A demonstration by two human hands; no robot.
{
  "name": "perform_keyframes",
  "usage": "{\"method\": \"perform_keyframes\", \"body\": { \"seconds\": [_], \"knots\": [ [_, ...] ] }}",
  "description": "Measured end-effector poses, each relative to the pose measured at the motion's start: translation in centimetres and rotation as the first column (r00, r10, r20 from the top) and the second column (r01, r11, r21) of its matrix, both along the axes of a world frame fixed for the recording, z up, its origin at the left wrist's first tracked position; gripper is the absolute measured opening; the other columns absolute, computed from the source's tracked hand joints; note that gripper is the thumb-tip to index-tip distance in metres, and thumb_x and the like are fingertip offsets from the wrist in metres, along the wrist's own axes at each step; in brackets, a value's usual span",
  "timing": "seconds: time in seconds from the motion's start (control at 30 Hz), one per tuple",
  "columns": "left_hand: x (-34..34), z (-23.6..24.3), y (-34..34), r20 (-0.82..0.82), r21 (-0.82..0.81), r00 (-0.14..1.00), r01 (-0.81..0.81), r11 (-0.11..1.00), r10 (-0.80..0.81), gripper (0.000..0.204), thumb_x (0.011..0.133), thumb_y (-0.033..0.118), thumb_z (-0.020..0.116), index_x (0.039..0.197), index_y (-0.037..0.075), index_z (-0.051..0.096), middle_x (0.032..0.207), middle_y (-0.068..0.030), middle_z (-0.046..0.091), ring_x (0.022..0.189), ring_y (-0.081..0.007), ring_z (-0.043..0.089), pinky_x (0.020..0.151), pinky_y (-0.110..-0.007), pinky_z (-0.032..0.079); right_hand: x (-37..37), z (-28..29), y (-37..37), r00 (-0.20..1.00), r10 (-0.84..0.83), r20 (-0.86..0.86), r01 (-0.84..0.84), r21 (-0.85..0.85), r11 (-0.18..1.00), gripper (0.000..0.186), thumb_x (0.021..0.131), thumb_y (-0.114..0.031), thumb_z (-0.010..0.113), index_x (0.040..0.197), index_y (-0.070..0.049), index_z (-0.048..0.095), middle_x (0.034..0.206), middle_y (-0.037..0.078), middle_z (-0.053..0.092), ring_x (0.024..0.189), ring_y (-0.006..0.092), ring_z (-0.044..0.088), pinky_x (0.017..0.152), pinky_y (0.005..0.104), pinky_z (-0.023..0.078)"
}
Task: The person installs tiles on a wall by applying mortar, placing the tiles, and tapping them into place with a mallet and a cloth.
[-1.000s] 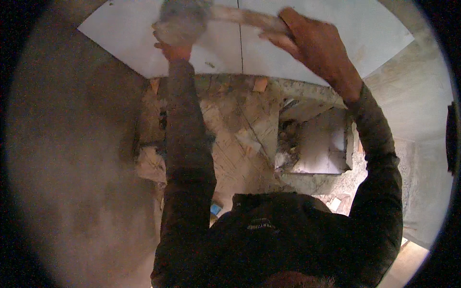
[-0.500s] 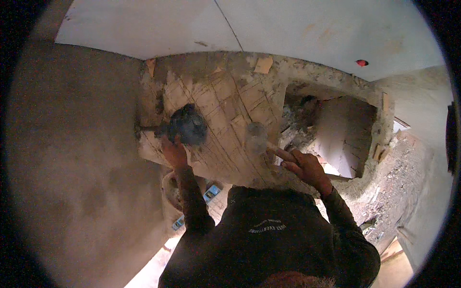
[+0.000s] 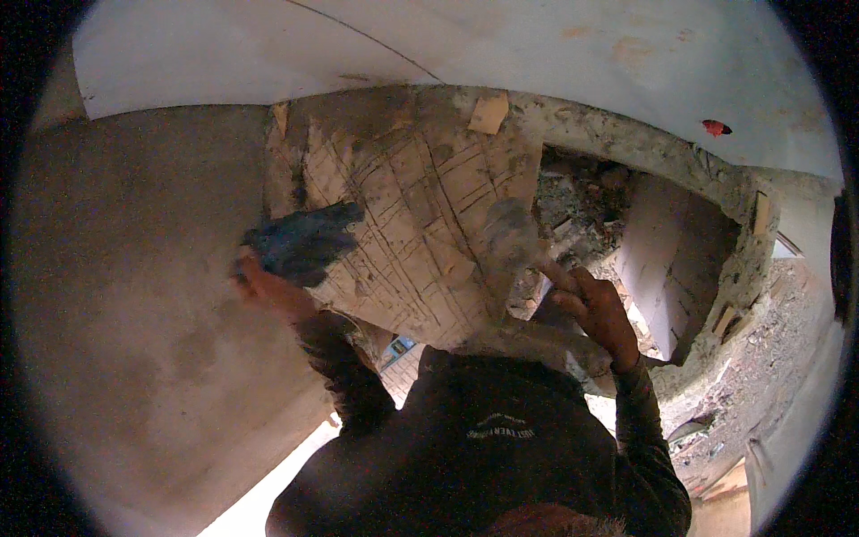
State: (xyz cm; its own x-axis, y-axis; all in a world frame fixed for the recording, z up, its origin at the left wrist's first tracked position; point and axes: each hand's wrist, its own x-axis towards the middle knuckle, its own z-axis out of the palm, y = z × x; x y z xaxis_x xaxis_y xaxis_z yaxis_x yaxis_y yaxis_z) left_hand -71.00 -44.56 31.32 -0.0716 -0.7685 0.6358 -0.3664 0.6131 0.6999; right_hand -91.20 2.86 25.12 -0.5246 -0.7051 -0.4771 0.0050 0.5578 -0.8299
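Note:
My left hand grips the edge of a dark blue-grey, pan-like thing. It is tilted at the left end of the brick surface, and its exact kind is blurred. My right hand is closed round the pale handle of a tool. The tool's grey head is smeared by motion, so its kind cannot be told. It hovers over or touches the right part of the brick surface, which has dark criss-cross joints. Fingers of both hands are partly hidden.
Right of the bricks, a broken-edged opening shows rubble and a pale slab inside. A plain brown wall rises at the left. A white panel spans the far side. Rubble lies at the right, and a blue object sits below my left forearm.
My left hand has moved left and the pan-like thing has tipped from a round face to a slanted side. My right hand and its tool have shifted slightly right. The view has turned a little.

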Motion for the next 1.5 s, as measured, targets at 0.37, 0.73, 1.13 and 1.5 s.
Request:
{"method": "perform_keyframes", "body": {
  "seconds": [0.37, 0.73, 1.13, 1.5],
  "knots": [
    [-25.7, 17.3, 7.4, -0.301, -0.525, 0.739, 0.399, 0.752, -0.603, 0.035, 0.101, 0.021, 0.063, 0.124, -0.004, 0.057, 0.121, -0.0260, 0.066, 0.101, -0.0419, 0.067, 0.092, -0.051, 0.055, 0.4, -1.6, 1.6, 0.988, -0.109, -0.112, 0.106, -0.038, 0.994, 0.034, 0.097, -0.033, 0.068, 0.105, -0.001, 0.061, 0.079, 0.021, 0.065, 0.069, 0.0397, 0.063, 0.062, 0.0484, 0.046],
    [-31.5, 16.7, 8.5, 0.117, -0.879, 0.991, 0.134, 0.458, -0.065, 0.043, 0.105, 0.018, 0.054, 0.136, -0.010, 0.050, 0.144, -0.0338, 0.051, 0.130, -0.0477, 0.054, 0.107, -0.052, 0.046, -0.2, -2.1, 1.2, 0.982, -0.101, -0.159, 0.071, -0.185, 0.980, 0.053, 0.101, -0.028, 0.055, 0.152, -0.013, 0.051, 0.078, 0.011, 0.055, 0.064, 0.0195, 0.047, 0.059, 0.0350, 0.040],
    [-28.7, 4.4, 11.0, 0.374, -0.489, 0.880, 0.455, 0.744, -0.293, 0.048, 0.103, 0.019, 0.054, 0.138, -0.013, 0.046, 0.158, -0.0397, 0.026, 0.143, -0.0552, 0.036, 0.116, -0.059, 0.030, -0.6, -2.4, 0.9, 0.981, -0.155, -0.120, 0.139, -0.130, 0.982, 0.054, 0.100, -0.023, 0.055, 0.154, -0.014, 0.048, 0.142, 0.019, 0.060, 0.121, 0.0368, 0.061, 0.100, 0.0436, 0.048],
    [-32.4, 19.3, 8.2, 0.044, -0.777, 0.974, 0.172, 0.605, -0.221, 0.054, 0.104, 0.019, 0.051, 0.145, -0.015, 0.039, 0.156, -0.0388, 0.031, 0.143, -0.0552, 0.035, 0.120, -0.052, 0.029, 1.2, -3.1, 0.9, 0.909, -0.410, 0.077, 0.414, -0.295, 0.862, 0.038, 0.103, -0.025, 0.056, 0.136, -0.007, 0.057, 0.087, -0.001, 0.054, 0.067, 0.0104, 0.046, 0.059, 0.0287, 0.038]
  ]
}}
